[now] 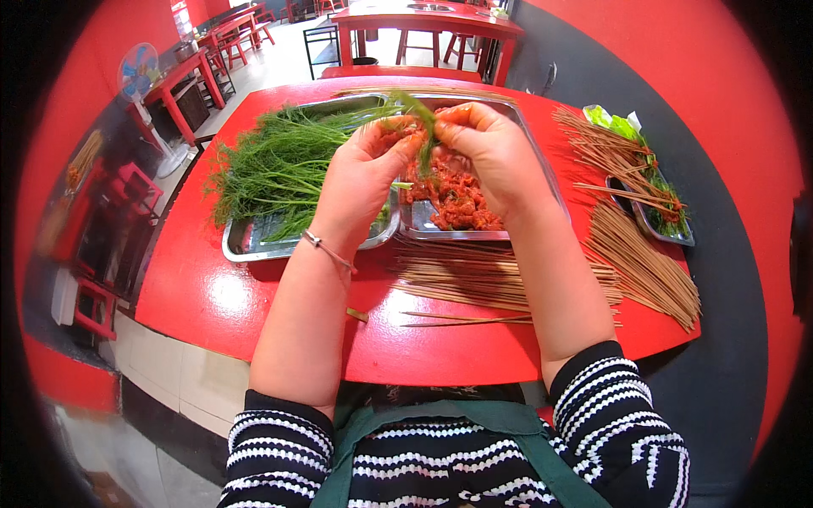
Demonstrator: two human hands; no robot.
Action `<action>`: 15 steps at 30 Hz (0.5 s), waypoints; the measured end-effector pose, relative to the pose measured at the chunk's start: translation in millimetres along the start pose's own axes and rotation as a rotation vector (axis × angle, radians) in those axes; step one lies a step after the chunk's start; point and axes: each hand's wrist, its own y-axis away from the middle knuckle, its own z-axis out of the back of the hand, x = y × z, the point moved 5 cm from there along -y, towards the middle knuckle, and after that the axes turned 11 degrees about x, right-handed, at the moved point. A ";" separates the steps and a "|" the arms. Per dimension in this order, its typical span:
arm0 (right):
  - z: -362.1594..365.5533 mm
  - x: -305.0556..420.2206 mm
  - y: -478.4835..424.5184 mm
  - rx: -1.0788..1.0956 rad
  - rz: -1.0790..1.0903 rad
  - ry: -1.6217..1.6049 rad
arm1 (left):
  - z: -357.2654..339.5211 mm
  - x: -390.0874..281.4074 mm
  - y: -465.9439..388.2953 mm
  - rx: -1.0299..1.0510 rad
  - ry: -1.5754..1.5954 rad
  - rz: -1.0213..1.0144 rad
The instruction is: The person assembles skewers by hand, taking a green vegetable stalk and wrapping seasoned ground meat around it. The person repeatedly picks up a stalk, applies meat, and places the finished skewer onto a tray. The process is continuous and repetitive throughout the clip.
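My left hand (pixel 371 162) and my right hand (pixel 492 149) are raised close together above a metal tray (pixel 454 235) of red marinated meat pieces (pixel 463 200). Pinched between their fingertips is a feathery green herb sprig (pixel 427 117), like dill or fennel, bent and partly blurred. Red sauce coats the fingers. A cut pale-green stem end shows below the left hand. Whether meat is inside the sprig is hidden by the fingers. To the left, a second metal tray (pixel 244 254) holds a large heap of the same herb fronds (pixel 279 165).
Many thin bamboo skewers (pixel 463 273) lie on the red table (pixel 209 330) nearest me, more (pixel 645 260) at right. Loaded skewers (pixel 664 200) rest on a small metal tray (pixel 683 240) beside lettuce leaves (pixel 613 122). A fan (pixel 136 73) stands beyond the table's left side.
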 end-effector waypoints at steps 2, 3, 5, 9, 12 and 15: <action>8.4 2.2 -0.2 -0.019 -0.002 -0.099 | -1.1 2.4 0.0 0.098 0.071 0.135; 11.5 2.8 -0.9 -0.023 -0.003 -0.150 | 0.7 3.4 -0.2 0.110 0.080 0.138; 15.0 4.5 -1.6 0.000 0.012 -0.162 | 3.8 8.2 -1.5 0.133 0.098 0.145; 21.5 5.8 -2.7 0.030 0.039 -0.139 | 18.1 10.4 -2.8 0.042 0.351 0.164; 14.6 10.5 -1.0 0.107 0.073 0.040 | 22.9 8.2 -2.1 0.048 0.547 0.170; 8.4 6.2 -3.4 0.137 0.120 0.437 | 15.1 2.2 0.6 0.188 0.616 0.201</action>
